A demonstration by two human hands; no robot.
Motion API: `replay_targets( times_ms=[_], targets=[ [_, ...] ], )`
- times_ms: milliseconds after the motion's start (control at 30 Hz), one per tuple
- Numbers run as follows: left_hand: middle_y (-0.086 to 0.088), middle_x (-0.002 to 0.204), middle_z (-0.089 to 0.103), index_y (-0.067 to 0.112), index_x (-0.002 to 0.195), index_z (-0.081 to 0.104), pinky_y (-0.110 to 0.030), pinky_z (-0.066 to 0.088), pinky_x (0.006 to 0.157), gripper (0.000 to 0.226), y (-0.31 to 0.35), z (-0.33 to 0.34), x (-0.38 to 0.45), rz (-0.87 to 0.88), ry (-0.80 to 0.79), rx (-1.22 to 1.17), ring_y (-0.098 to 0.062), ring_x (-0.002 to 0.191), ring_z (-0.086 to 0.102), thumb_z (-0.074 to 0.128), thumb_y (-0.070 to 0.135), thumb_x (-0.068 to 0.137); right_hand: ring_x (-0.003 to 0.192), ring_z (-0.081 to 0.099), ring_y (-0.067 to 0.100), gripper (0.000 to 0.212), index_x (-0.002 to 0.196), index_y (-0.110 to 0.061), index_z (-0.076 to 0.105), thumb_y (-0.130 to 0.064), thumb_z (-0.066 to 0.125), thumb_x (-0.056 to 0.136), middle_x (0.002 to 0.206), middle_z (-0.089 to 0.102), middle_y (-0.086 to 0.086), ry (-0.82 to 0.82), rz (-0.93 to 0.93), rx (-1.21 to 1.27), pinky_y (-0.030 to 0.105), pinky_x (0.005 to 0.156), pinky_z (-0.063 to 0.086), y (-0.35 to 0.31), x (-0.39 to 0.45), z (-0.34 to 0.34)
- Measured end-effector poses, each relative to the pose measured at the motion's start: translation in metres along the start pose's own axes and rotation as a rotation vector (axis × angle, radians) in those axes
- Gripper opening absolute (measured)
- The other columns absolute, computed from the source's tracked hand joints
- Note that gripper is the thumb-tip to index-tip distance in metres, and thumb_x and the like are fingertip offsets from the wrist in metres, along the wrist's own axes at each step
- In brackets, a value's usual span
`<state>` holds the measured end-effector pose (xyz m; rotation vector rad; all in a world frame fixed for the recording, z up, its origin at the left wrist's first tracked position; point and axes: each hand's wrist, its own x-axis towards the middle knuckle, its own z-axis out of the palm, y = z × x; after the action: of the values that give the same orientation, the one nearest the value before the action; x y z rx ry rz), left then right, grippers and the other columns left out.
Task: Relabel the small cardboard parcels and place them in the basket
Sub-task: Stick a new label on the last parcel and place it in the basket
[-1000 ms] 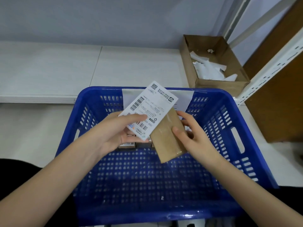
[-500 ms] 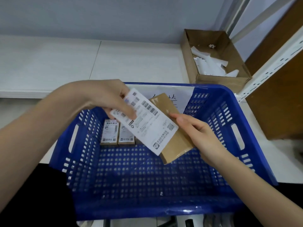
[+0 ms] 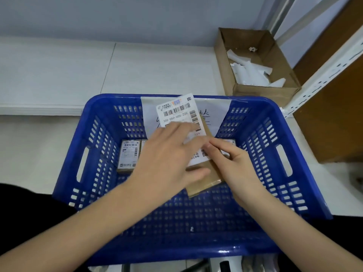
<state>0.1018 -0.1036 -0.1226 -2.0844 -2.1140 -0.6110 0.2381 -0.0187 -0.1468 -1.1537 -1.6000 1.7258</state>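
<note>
Labelled parcels (image 3: 128, 156) already lie on the floor of the blue basket (image 3: 282, 173) at its far left, flat, labels up. The left hand (image 3: 169, 160) has its fingers extended flat across the shipping label (image 3: 179, 114), pressing it onto the brown cardboard parcel (image 3: 204, 182), which is held above the middle of the basket. The parcel's long axis runs from near right to far left; the label's long axis follows it, and its far end overhangs the parcel toward the basket's far wall. The right hand (image 3: 233, 163) pinches the parcel's right edge, with its thumb on the label's near corner. Judged step: smoothing the label down. The left hand is nearer the loose far end.
</note>
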Motion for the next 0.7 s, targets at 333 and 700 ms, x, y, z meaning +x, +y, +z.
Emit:
replay_targets(
  times_ms=[333,700],
  targets=[
    [-0.002,0.132,0.06,0.021,0.126,0.063,-0.038,0.031,0.105,0.051,-0.021,0.015,-0.005,-0.002,-0.006,-0.147,-0.025,0.129,0.049,0.046,0.052,0.09,0.109,0.061,0.01,0.026,0.092,-0.037,0.074,-0.047,0.058,0.073,0.111,0.069,-0.006,-0.069,-0.044,0.033,0.038,0.097,0.049,-0.005,-0.002,0.003],
    [-0.008,0.11,0.07,0.013,0.099,0.077,-0.047,0.053,0.087,0.02,-0.027,0.025,-0.003,0.068,0.339,-0.235,-0.029,0.111,0.063,0.062,0.023,0.091,0.104,0.06,0.0,0.031,0.098,-0.023,0.072,-0.036,0.06,0.073,0.115,0.064,-0.005,-0.098,-0.114,0.032,0.018,0.089,0.048,-0.007,0.0,0.002]
  ],
)
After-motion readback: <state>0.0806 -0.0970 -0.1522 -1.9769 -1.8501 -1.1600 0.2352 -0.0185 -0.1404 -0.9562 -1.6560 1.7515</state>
